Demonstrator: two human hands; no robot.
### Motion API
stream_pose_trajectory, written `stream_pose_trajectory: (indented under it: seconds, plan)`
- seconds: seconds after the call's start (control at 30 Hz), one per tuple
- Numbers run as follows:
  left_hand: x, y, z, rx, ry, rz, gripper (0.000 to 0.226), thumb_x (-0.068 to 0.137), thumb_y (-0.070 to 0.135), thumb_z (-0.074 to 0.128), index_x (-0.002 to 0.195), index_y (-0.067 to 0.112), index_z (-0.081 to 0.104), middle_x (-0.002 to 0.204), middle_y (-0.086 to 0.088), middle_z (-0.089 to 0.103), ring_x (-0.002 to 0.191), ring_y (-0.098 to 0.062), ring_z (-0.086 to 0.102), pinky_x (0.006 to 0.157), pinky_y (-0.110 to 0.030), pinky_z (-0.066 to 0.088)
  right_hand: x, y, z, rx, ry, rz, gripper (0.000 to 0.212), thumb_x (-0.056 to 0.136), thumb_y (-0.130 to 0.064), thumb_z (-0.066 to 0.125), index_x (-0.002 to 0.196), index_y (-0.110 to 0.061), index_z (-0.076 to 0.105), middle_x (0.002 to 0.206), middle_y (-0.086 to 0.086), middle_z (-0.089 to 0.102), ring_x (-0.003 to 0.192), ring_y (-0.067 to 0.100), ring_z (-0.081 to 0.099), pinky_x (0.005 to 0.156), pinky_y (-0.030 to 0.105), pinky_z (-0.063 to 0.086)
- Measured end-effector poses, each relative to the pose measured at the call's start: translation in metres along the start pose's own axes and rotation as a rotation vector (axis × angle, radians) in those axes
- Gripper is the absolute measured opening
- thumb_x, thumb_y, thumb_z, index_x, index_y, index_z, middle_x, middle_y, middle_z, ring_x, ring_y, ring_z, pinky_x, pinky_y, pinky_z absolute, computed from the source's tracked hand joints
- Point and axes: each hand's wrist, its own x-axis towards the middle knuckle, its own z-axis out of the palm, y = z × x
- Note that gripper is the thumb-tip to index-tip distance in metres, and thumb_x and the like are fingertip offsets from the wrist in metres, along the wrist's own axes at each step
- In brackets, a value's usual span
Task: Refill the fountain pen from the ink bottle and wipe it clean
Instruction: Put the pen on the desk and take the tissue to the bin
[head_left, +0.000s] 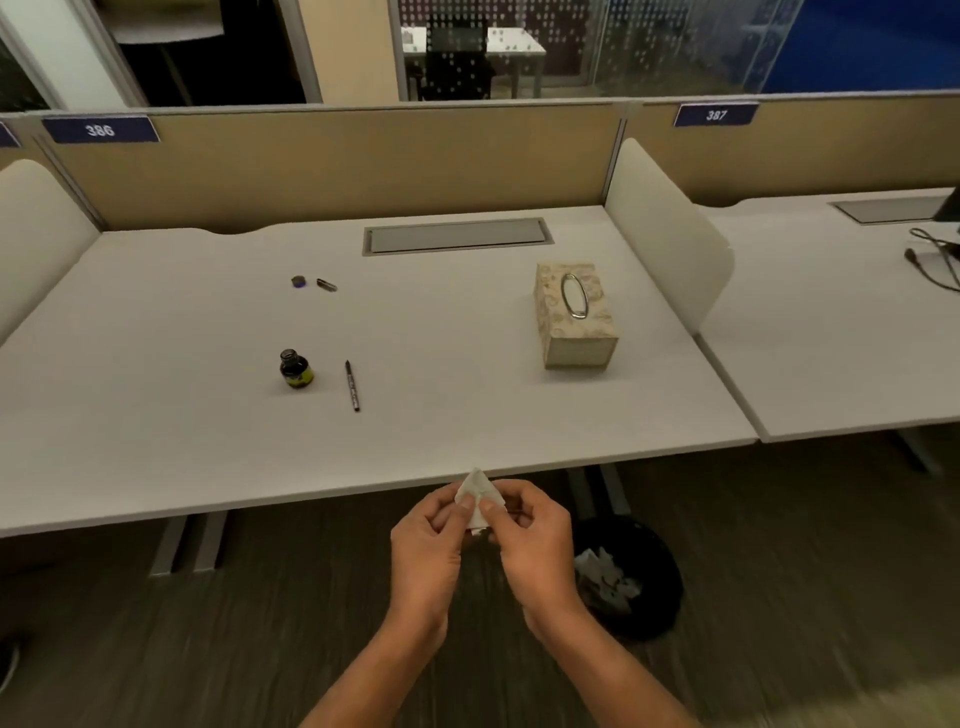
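The ink bottle (296, 369) is small, dark glass with a yellow-green label, standing upright and open on the surface. Just beside it on the right lies the fountain pen (352, 386), dark and thin. The bottle cap (298, 281) and pen cap (327, 285) lie farther back.

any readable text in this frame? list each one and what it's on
"386" on the blue tag atop the partition, left.
"387" on the blue tag atop the partition, right.
Ink bottle: has a yellow label, print too small to read.
Pen: markings on the barrel, too blurred to read.
Tissue box: pattern only, no text visible.
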Motion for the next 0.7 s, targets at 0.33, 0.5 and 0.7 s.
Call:
stream_pose_trajectory:
  seconds: [0.33, 0.5, 0.7]
  plan:
    - [0.007, -0.045, -0.013, 0.249, -0.126, 0.020, 0.023, 0.094, 0.015, 0.069, 0.115, 0.024, 0.072, 0.103, 0.006, 0.079, 0.099, -0.004, 0.074, 0.087, -0.027, 0.062, -0.018, 0.048, -0.025, -0.043, 0.149, 0.078, 0.014, 0.092, -0.011, 0.070, 0.101, -0.022, 0.072, 0.089, -0.001, 0.077, 0.082, 0.009, 0.074, 0.068, 0.025, 0.061]
    - [0.021, -0.072, -0.007, 0.374, -0.057, 0.091, 0.029, 0.095, 0.019, 0.068, 0.123, 0.024, 0.070, 0.113, 0.013, 0.074, 0.103, 0.009, 0.067, 0.095, -0.021, 0.058, 0.008, 0.101, -0.075, -0.142, 0.274, 0.158, 0.010, 0.090, -0.008, 0.072, 0.097, -0.013, 0.068, 0.088, 0.008, 0.074, 0.079, 0.019, 0.073, 0.064, 0.026, 0.058]
    - [0.033, -0.127, 0.017, 0.562, -0.008, 0.223, 0.036, 0.098, 0.027, 0.063, 0.133, 0.034, 0.060, 0.140, 0.018, 0.057, 0.104, -0.001, 0.069, 0.092, -0.022, 0.059, 0.055, 0.196, -0.154, -0.364, 0.384, 0.230, 0.009, 0.091, -0.006, 0.069, 0.088, -0.014, 0.067, 0.079, 0.003, 0.069, 0.081, 0.028, 0.070, 0.066, 0.035, 0.056]
